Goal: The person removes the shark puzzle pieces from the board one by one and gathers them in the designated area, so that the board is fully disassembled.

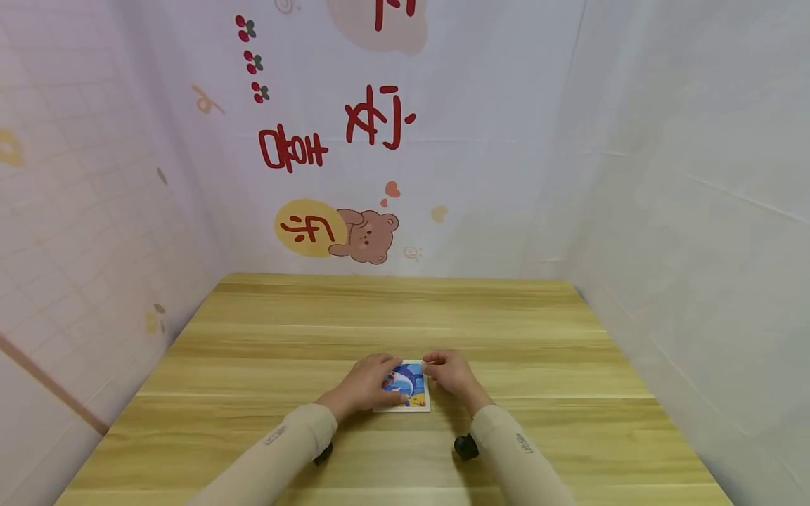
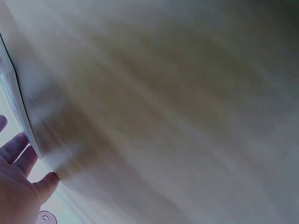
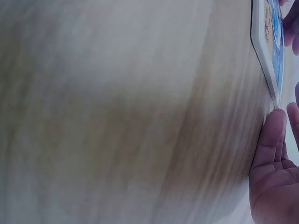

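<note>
picture board (image 1: 413, 383): on the surface (image 1: 392, 316), toward 6 o'clock
left hand (image 1: 363, 385): fingers spread wide across its 9 o'clock side
right hand (image 1: 451, 372): fingers bent at its 1 o'clock corner; cannot tell if pinching

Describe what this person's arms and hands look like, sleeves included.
The left hand and right hand are bare, without gloves. Both arms wear long, plain cream sleeves: left sleeve, right sleeve. Each has small dark lettering on the forearm, too small to read. A rounded black object shows beneath each cuff, one left, one right; no cables are visible.
</note>
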Motion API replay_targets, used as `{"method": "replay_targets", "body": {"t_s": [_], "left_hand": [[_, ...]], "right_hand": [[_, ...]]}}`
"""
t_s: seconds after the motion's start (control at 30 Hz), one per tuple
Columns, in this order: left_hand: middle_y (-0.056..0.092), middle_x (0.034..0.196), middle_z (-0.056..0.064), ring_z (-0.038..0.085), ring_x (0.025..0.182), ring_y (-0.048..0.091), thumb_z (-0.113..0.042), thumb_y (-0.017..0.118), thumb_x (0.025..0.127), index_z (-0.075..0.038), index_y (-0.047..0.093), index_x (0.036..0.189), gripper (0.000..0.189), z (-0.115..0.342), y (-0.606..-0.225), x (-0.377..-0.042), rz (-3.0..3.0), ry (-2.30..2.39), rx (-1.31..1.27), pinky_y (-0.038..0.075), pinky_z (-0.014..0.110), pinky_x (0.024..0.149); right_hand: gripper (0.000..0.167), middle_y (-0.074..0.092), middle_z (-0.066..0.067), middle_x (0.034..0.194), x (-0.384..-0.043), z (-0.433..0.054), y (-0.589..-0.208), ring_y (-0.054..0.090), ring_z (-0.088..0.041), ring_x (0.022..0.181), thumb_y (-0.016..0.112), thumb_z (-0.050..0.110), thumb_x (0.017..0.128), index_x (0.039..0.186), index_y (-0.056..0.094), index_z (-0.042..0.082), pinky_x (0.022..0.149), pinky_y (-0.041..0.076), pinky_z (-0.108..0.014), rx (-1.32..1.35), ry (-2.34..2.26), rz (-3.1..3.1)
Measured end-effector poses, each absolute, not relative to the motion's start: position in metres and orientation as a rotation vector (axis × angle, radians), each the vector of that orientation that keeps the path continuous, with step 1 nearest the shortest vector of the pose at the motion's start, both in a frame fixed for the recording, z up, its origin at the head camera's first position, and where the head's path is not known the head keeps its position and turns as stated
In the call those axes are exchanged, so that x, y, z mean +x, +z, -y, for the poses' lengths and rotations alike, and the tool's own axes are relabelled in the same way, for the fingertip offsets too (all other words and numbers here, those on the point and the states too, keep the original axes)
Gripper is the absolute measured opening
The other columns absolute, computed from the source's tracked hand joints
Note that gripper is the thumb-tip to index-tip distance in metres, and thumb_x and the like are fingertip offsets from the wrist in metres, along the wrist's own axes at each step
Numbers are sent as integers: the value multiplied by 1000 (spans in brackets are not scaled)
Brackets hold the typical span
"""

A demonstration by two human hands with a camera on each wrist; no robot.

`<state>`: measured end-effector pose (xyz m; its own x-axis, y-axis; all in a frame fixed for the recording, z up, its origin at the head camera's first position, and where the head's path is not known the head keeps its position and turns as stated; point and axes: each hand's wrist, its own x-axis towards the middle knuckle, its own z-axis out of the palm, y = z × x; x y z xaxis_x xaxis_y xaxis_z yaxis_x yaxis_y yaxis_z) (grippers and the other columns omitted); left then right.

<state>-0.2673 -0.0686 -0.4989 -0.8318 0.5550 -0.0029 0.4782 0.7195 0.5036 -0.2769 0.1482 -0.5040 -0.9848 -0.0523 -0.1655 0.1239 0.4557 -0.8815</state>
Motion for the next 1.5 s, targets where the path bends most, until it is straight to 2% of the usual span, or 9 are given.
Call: {"method": "replay_targets", "body": {"t_s": [0.23,0.47,0.83,1.07,1.27,1.5], "left_hand": [[47,145,18,39,136,40,-46,72,88,-5,56,140,67,69,-503,-270,-2815,653,883,29,56,110],[45,145,19,40,136,39,-46,73,88,-5,57,139,66,71,-505,-269,-2821,648,884,28,56,110],[45,145,19,40,136,39,-45,73,89,-5,57,139,66,70,-504,-266,-2817,640,881,28,55,111],[47,144,19,39,135,40,-44,74,88,-4,58,138,65,70,-504,-267,-2822,629,890,29,53,111],[49,142,20,38,133,43,-42,76,87,-3,59,136,64,69,-501,-268,-2817,632,890,32,51,110],[50,141,19,37,131,45,-41,77,85,-3,61,134,64,66,-497,-270,-2805,625,865,35,50,108]], "right_hand": [[23,64,-6,92,-275,-146,-505,55,-17,72,73,10,89,110,70,1,62,48,-28,67,-1510,-2569],[22,63,-4,90,-277,-143,-507,55,-18,83,77,8,84,105,72,1,71,47,-31,-4,-1426,-2659],[21,66,-4,94,-276,-142,-506,57,-20,86,77,9,84,104,74,4,78,49,-37,4,-1350,-2690],[21,68,-5,94,-274,-142,-503,57,-19,84,73,8,85,105,75,2,74,49,-33,-17,-1351,-2681],[21,71,-8,103,-274,-141,-504,59,-20,89,73,10,86,105,76,4,78,50,-36,4,-1348,-2666],[21,71,-8,106,-276,-142,-506,59,-18,83,72,11,88,107,76,4,70,49,-31,22,-1361,-2643]]}}
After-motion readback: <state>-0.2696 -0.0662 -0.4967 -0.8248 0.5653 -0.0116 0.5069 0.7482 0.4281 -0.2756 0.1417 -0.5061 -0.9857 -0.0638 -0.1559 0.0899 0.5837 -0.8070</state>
